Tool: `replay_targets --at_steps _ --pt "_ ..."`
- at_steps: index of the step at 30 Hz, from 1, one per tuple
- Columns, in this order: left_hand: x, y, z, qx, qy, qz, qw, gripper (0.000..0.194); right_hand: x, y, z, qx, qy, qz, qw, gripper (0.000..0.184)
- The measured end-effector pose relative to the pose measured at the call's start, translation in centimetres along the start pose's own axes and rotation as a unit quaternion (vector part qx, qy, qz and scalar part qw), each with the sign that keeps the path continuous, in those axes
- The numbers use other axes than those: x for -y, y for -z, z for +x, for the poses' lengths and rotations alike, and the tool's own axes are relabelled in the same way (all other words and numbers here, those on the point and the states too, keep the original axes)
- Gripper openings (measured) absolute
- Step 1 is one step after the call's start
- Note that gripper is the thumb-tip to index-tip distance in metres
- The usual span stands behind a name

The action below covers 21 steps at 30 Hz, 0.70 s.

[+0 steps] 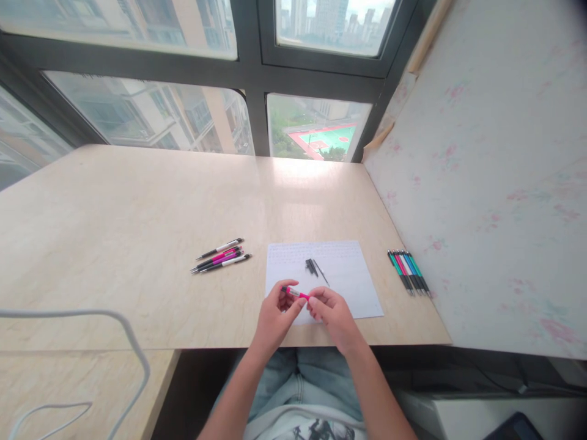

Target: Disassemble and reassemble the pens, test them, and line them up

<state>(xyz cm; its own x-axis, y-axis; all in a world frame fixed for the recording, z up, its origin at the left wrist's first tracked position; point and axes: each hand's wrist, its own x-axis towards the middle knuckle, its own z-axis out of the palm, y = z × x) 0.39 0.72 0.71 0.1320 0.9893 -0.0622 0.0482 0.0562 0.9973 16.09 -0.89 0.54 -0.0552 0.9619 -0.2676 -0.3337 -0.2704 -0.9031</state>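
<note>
Over the paper, my left hand (pixel 274 311) grips a pink pen barrel (pixel 297 294) by its dark end, which points up and left. A pale label strip runs along the barrel. The fingertips of my right hand (pixel 334 310) pinch its other pink end. Just beyond my hands, small black pen parts (pixel 312 267) and a thin dark refill (pixel 321 272) lie loose on the white sheet of paper (pixel 348 287). Handwriting-like lines cover the sheet's upper part. My fingers partly hide both ends of the barrel.
A loose group of several pens (pixel 222 256) lies on the table (pixel 151 214) to the left. Several pens in a neat row (pixel 408 272) lie at the right, near the papered wall (pixel 495 183). A white cable (pixel 131 333) loops over the lower left. Windows stand behind the table.
</note>
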Motion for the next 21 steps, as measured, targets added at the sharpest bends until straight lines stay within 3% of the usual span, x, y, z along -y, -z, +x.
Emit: replay_targets --at_steps 4,9,14,16,18,21 --pt "1.0 0.0 0.1 -0.025 -0.015 0.016 0.999 0.029 1.2 3.8 0.4 -0.134 0.065 -0.090 0.985 0.025" --pt "1.2 0.3 -0.2 -0.013 -0.019 0.037 0.999 0.022 1.8 6.7 1.4 -0.265 0.119 -0.296 0.910 0.027" --pt "1.1 0.4 -0.5 -0.011 -0.028 0.048 0.998 0.019 1.3 6.4 2.2 -0.255 0.187 -0.492 0.811 0.022" --pt "0.9 0.5 -0.6 -0.013 -0.033 0.042 0.998 0.018 1.0 6.1 2.2 -0.244 0.210 -0.526 0.787 0.023" --pt "0.7 0.5 -0.7 -0.017 -0.038 0.032 0.999 0.017 0.8 5.9 2.0 -0.238 0.224 -0.522 0.788 0.025" --pt "0.5 0.7 -0.9 -0.021 -0.050 0.020 0.998 0.016 0.6 5.2 1.0 -0.206 0.244 -0.473 0.821 0.028"
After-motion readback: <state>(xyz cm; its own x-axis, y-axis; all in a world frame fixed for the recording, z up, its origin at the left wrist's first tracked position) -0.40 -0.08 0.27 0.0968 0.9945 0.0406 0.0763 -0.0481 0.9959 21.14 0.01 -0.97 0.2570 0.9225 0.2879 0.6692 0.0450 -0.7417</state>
